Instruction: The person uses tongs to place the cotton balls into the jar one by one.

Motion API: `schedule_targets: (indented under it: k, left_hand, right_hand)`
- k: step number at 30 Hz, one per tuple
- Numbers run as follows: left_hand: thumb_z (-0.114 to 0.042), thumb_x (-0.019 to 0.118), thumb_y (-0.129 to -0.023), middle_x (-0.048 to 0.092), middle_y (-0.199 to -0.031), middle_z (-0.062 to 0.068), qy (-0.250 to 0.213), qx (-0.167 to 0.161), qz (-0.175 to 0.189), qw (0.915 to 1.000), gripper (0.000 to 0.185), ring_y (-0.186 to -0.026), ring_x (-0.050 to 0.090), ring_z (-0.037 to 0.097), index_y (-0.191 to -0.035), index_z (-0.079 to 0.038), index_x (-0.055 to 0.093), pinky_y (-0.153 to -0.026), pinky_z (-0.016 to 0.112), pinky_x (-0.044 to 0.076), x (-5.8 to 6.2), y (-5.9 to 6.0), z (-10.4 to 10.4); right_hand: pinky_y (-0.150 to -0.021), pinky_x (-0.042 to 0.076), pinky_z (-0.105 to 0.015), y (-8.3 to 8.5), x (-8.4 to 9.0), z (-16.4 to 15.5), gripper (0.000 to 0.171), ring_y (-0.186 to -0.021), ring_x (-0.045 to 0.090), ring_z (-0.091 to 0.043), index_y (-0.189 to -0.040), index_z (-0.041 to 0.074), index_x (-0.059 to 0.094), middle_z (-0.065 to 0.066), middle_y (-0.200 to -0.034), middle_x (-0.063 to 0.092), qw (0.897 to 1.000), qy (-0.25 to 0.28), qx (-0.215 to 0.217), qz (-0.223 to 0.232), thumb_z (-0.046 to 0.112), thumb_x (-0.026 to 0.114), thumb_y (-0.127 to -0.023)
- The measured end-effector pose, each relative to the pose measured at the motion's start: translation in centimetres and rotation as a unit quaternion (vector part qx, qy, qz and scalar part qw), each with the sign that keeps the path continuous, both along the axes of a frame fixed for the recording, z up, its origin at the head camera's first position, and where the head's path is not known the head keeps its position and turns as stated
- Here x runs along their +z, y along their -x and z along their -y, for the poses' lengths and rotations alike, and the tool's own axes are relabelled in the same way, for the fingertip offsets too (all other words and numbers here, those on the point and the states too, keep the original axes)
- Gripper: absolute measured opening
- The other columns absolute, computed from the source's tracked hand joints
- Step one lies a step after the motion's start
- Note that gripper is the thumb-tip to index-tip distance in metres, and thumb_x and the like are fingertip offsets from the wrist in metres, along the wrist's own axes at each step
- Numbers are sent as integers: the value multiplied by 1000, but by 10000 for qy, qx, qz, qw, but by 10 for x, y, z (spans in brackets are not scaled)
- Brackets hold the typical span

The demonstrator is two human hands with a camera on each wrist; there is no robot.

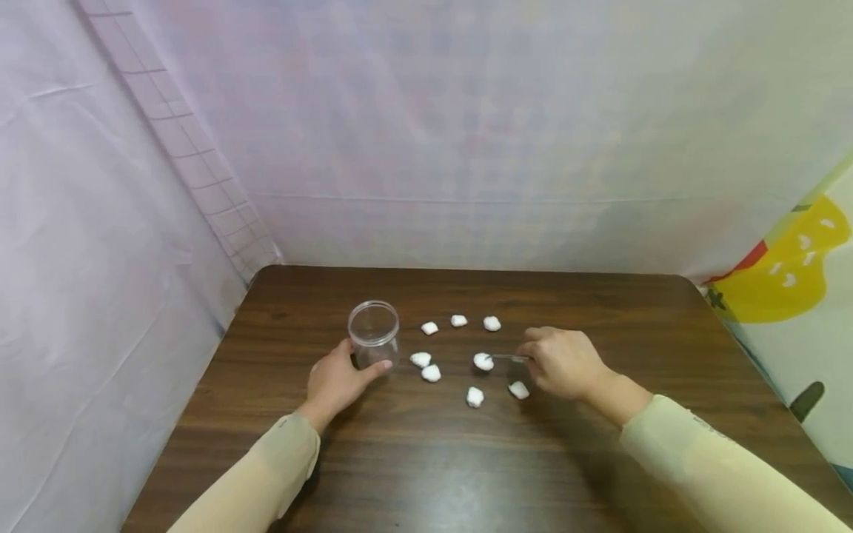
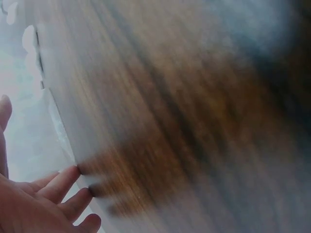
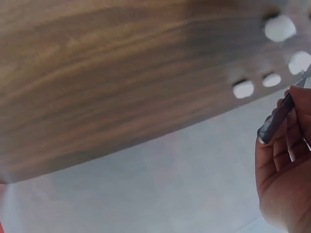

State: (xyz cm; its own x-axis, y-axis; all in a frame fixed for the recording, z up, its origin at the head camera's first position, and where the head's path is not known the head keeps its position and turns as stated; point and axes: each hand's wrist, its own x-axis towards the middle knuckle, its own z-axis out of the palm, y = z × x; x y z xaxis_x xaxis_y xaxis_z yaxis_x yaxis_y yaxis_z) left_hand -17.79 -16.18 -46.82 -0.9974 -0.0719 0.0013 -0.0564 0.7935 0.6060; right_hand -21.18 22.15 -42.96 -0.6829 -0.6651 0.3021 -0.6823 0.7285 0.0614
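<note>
My left hand (image 1: pixel 336 377) holds a clear plastic jar (image 1: pixel 375 342) low on its side, thumb in front and fingers round the left. The jar stands upright with its open mouth up. In the left wrist view the left hand's fingers (image 2: pixel 63 187) reach down close to the wood. My right hand (image 1: pixel 566 363) pinches metal tweezers (image 3: pixel 279 119), which point left. At the tweezer tips is a white cotton ball (image 1: pixel 483 362). Another cotton ball (image 1: pixel 518 390) lies just below the right hand, and a further cotton ball (image 1: pixel 475 397) is nearer to me.
Two cotton balls (image 1: pixel 431 373) lie together right of the jar. Farther back, three more cotton balls (image 1: pixel 458 320) form a loose row. All are on a dark wooden table (image 1: pixel 426 466). White curtains (image 1: pixel 466 148) hang behind and at the left; a printed cloth (image 1: pixel 786 281) hangs at the right.
</note>
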Motion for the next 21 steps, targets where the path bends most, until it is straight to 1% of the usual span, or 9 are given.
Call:
schedule_targets:
  k: [5,7,9,12,17,21]
  left_hand:
    - [-61,73,-82,63,-131,15,-3,40,-59,10000,81,-118,60,37,-137,-4,55,-99,56,42,-1,0,0]
    - [-62,72,-82,63,-131,15,8,11,-67,10000,81,-118,59,37,-136,-4,55,-100,56,41,-2,2,-3]
    - [-63,71,-82,63,-131,16,28,-47,-75,10000,82,-118,59,36,-136,-4,55,-100,55,41,-3,4,-8]
    - [-64,71,-82,63,-131,14,25,-81,-72,9999,82,-119,59,35,-136,-5,56,-101,55,41,-4,7,-12]
    - [-63,73,-81,63,-132,13,22,-46,-56,10000,81,-121,58,34,-137,-8,56,-103,54,38,-5,9,-14]
    - [-63,73,-81,62,-133,13,34,-30,-52,10000,81,-121,58,34,-138,-8,56,-104,54,37,-5,10,-13]
  right_hand:
    - [-38,40,-30,10,13,12,15,-68,62,-16,-89,18,79,5,-85,61,9997,-6,143,-175,11,72,-77]
    - [-38,36,-27,14,21,16,14,-61,54,-12,-88,19,78,8,-80,55,9997,15,159,-210,12,73,-78]
    - [-37,34,-27,17,30,21,15,-59,50,-10,-88,19,78,9,-78,53,9994,55,188,-292,12,72,-76]
    - [-38,33,-26,22,44,32,13,-57,46,-8,-88,18,78,9,-76,51,9987,152,303,-370,12,73,-78]
    - [-38,34,-26,31,65,61,12,-56,47,-8,-91,17,79,8,-76,53,9964,348,583,-513,13,73,-81]
    - [-40,37,-28,37,74,85,14,-58,52,-9,-94,17,79,8,-79,57,9957,407,664,-497,13,70,-84]
